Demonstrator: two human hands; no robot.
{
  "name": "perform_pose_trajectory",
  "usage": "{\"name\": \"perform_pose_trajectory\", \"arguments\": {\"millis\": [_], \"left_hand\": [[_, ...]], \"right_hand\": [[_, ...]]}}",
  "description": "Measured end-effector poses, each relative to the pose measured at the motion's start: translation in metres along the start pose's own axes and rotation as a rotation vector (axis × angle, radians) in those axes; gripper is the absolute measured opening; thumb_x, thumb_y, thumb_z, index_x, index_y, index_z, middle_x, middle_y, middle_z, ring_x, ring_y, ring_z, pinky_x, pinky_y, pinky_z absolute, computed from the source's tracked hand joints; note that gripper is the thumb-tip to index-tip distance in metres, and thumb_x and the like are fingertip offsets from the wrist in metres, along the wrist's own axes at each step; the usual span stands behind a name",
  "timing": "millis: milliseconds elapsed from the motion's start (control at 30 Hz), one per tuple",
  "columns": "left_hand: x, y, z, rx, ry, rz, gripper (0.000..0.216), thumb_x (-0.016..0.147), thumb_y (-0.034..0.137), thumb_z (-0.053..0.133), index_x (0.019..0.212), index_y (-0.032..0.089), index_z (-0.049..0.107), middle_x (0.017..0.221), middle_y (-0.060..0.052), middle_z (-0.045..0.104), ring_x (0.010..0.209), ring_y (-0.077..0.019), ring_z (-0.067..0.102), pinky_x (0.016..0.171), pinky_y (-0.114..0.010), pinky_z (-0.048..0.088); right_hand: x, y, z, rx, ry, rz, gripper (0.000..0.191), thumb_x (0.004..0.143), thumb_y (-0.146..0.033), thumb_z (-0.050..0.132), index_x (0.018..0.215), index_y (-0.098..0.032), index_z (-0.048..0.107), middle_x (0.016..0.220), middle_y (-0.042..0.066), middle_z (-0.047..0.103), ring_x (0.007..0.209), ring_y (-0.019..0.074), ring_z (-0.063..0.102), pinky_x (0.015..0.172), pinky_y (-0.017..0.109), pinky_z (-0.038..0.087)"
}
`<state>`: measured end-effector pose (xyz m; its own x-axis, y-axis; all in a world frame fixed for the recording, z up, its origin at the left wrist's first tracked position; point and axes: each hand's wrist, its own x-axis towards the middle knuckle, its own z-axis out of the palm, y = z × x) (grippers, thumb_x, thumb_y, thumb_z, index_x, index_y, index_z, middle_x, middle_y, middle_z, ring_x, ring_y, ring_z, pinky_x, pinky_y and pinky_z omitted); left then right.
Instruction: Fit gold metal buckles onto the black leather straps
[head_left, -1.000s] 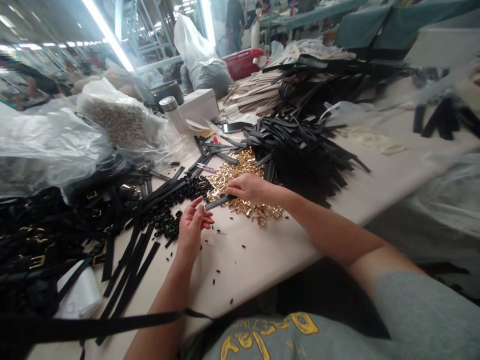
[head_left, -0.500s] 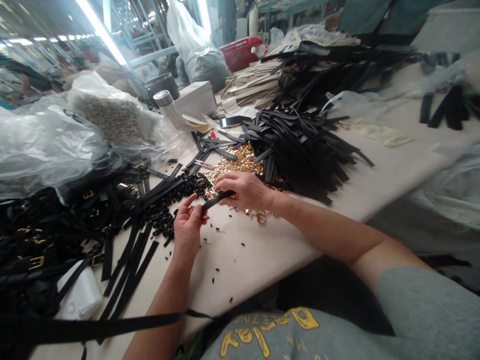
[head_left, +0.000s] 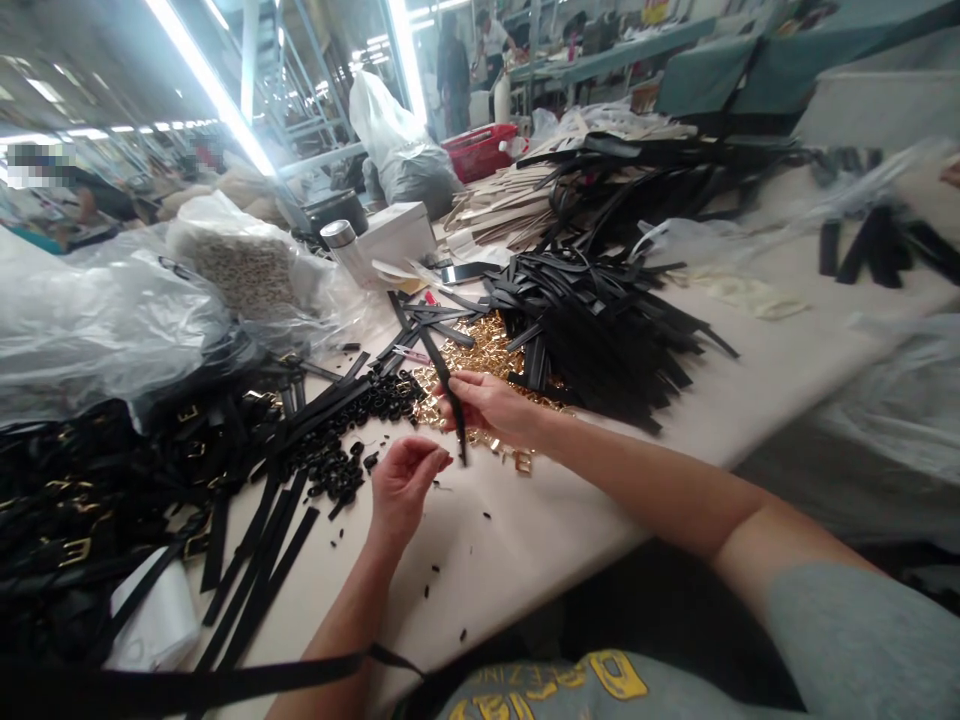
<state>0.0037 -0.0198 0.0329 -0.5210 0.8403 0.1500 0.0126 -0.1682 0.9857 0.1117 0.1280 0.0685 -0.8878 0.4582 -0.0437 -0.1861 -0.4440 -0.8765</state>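
Note:
My right hand point(head_left: 491, 405) grips a short black strap point(head_left: 442, 370), which stands nearly upright with its lower tip close to the table. My left hand point(head_left: 403, 482) hovers just left of that tip, palm up and fingers curled; whether anything small lies in them does not show. Behind my right hand is a heap of gold buckles point(head_left: 487, 340). A heap of small black loops point(head_left: 349, 435) lies to the left of both hands. A big pile of cut black straps point(head_left: 607, 325) sits behind and to the right.
Black straps fitted with gold buckles point(head_left: 75, 490) are piled at the left, under clear plastic bags point(head_left: 97, 310). A metal flask point(head_left: 339, 240), a white box point(head_left: 397, 232) and a phone point(head_left: 466, 270) stand behind. The white table point(head_left: 540, 520) carries scattered black bits. People stand far off.
My right hand has swung the strap from lying flat to nearly upright. My left hand has let go of its end and dropped a little toward me.

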Motion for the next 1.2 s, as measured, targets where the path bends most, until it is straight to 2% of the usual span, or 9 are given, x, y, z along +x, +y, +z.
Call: {"name": "perform_pose_trajectory", "arguments": {"millis": [67, 133, 200, 267, 400, 567, 733, 967, 1200], "left_hand": [[0.003, 0.002, -0.003, -0.055, -0.001, -0.053, 0.032, 0.076, 0.038, 0.076, 0.093, 0.016, 0.061, 0.076, -0.004, 0.068, 0.064, -0.0153, 0.066, 0.061, -0.025, 0.053], [0.008, 0.005, -0.010, -0.149, 0.068, -0.097, 0.045, 0.075, 0.046, 0.074, 0.105, 0.017, 0.057, 0.077, -0.005, 0.068, 0.060, -0.0145, 0.065, 0.055, -0.023, 0.052], [0.014, 0.007, -0.017, -0.223, 0.151, -0.133, 0.054, 0.073, 0.052, 0.074, 0.109, 0.017, 0.056, 0.073, -0.003, 0.067, 0.056, -0.0128, 0.063, 0.051, -0.020, 0.049], [0.018, 0.008, -0.023, -0.240, 0.211, -0.165, 0.051, 0.070, 0.049, 0.077, 0.104, 0.015, 0.059, 0.068, -0.002, 0.065, 0.054, -0.0108, 0.061, 0.050, -0.018, 0.048], [0.020, 0.006, -0.027, -0.196, 0.253, -0.225, 0.043, 0.061, 0.036, 0.084, 0.091, 0.014, 0.063, 0.065, -0.001, 0.064, 0.053, -0.0092, 0.060, 0.052, -0.016, 0.049], [0.017, 0.004, -0.023, -0.174, 0.214, -0.313, 0.042, 0.057, 0.037, 0.085, 0.083, 0.014, 0.060, 0.069, -0.003, 0.067, 0.056, -0.0129, 0.064, 0.051, -0.018, 0.050], [0.014, 0.007, -0.015, -0.209, 0.195, -0.379, 0.043, 0.054, 0.030, 0.086, 0.085, 0.015, 0.058, 0.070, -0.003, 0.067, 0.058, -0.0147, 0.066, 0.051, -0.018, 0.051], [0.014, 0.009, -0.015, -0.312, 0.227, -0.474, 0.055, 0.060, 0.019, 0.081, 0.109, 0.015, 0.058, 0.069, -0.001, 0.066, 0.057, -0.0118, 0.065, 0.050, -0.015, 0.051], [0.014, 0.010, -0.017, -0.404, 0.182, -0.472, 0.055, 0.064, 0.013, 0.079, 0.114, 0.016, 0.058, 0.070, 0.000, 0.065, 0.055, -0.0082, 0.062, 0.051, -0.012, 0.050]], "right_hand": [[-0.001, -0.008, -0.006, -0.180, -0.037, 0.051, 0.021, 0.091, -0.034, 0.052, 0.089, -0.014, 0.054, 0.057, -0.005, 0.050, 0.045, 0.0062, 0.046, 0.050, 0.019, 0.043], [-0.003, -0.017, -0.012, -0.459, -0.126, 0.095, 0.021, 0.094, -0.032, 0.047, 0.084, -0.014, 0.053, 0.050, -0.007, 0.043, 0.039, 0.0059, 0.038, 0.042, 0.018, 0.033], [-0.004, -0.024, -0.015, -0.768, -0.202, 0.101, 0.026, 0.095, -0.032, 0.044, 0.077, -0.015, 0.052, 0.048, -0.006, 0.043, 0.040, 0.0063, 0.037, 0.044, 0.020, 0.029], [-0.005, -0.028, -0.015, -1.044, -0.231, 0.057, 0.032, 0.096, -0.031, 0.043, 0.069, -0.015, 0.049, 0.050, -0.004, 0.046, 0.045, 0.0066, 0.040, 0.049, 0.021, 0.030], [-0.005, -0.033, -0.012, -1.350, -0.214, -0.042, 0.035, 0.095, -0.029, 0.045, 0.063, -0.014, 0.049, 0.056, -0.001, 0.048, 0.053, 0.0075, 0.039, 0.055, 0.024, 0.027], [-0.006, -0.032, -0.014, -1.421, -0.213, -0.089, 0.028, 0.092, -0.037, 0.051, 0.077, -0.015, 0.062, 0.063, -0.001, 0.055, 0.057, 0.0084, 0.041, 0.056, 0.024, 0.025], [-0.010, -0.020, -0.009, -1.409, -0.110, -0.238, 0.024, 0.081, -0.040, 0.067, 0.094, -0.020, 0.066, 0.072, -0.002, 0.062, 0.061, 0.0087, 0.046, 0.059, 0.022, 0.027], [-0.010, -0.008, -0.005, -1.424, -0.099, -0.440, 0.020, 0.081, -0.034, 0.067, 0.095, -0.020, 0.067, 0.091, 0.000, 0.068, 0.079, 0.0120, 0.057, 0.067, 0.023, 0.034], [-0.007, -0.001, -0.007, -1.446, -0.073, -0.491, 0.016, 0.081, -0.032, 0.063, 0.088, -0.018, 0.068, 0.086, 0.001, 0.068, 0.075, 0.0123, 0.056, 0.066, 0.024, 0.035]]}}
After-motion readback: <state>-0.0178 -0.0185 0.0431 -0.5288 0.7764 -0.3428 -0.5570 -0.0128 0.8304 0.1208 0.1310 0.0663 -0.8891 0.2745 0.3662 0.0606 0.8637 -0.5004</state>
